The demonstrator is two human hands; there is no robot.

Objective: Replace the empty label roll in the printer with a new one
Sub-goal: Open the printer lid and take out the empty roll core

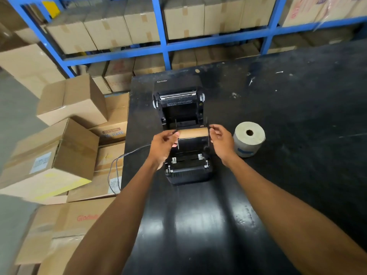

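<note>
A black label printer (185, 169) stands on the black table with its lid (178, 100) swung open to the back. Over its paper bay I hold the empty brown cardboard core (193, 132) level, mounted between two thin black end guides. My left hand (163, 144) pinches the left end of that holder, and my right hand (221, 140) grips the right end. A full roll of labels (249, 138), off-white with a dark centre hole, stands on end on the table just right of the printer, close to my right wrist.
The black table (288, 175) stretches to the right and toward me. A thin cable (117, 167) hangs off its left edge. Cardboard boxes (59, 151) are stacked on the floor at left. Blue shelving (164, 48) full of boxes stands behind.
</note>
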